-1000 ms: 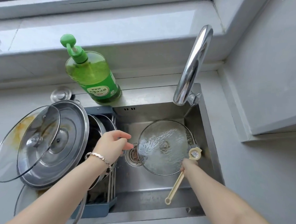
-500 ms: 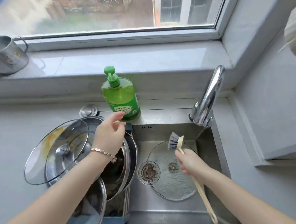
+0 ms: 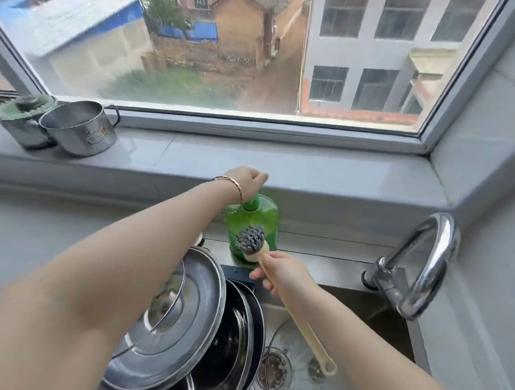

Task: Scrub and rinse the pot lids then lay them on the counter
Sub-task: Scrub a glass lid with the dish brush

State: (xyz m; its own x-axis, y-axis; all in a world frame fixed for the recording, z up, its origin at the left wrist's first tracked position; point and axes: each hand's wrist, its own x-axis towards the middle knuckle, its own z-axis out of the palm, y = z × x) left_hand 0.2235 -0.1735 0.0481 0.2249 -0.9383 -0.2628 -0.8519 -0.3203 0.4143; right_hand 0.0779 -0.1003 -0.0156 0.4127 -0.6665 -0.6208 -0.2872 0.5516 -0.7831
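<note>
Left hand [image 3: 249, 180] curls over the pump of the green plastic soap bottle [image 3: 262, 217]; right hand [image 3: 281, 272] grips the beige long-handled brush [image 3: 298, 319]. Press gently (bristles kept under the nozzle). The round glass lid [image 3: 289, 340] lies in the steel sink [image 3: 385, 316].

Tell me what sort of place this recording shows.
Probably a home kitchen: a steel sink with a curved faucet, a green dish soap bottle behind it, and stacked pot lids alongside.

Soap bottle [image 3: 253, 222] stands behind the sink [image 3: 386, 319], stacked lids [image 3: 179, 327] at left, faucet [image 3: 424, 263] at right, pots [image 3: 79, 128] on the sill [image 3: 278, 158].
</note>
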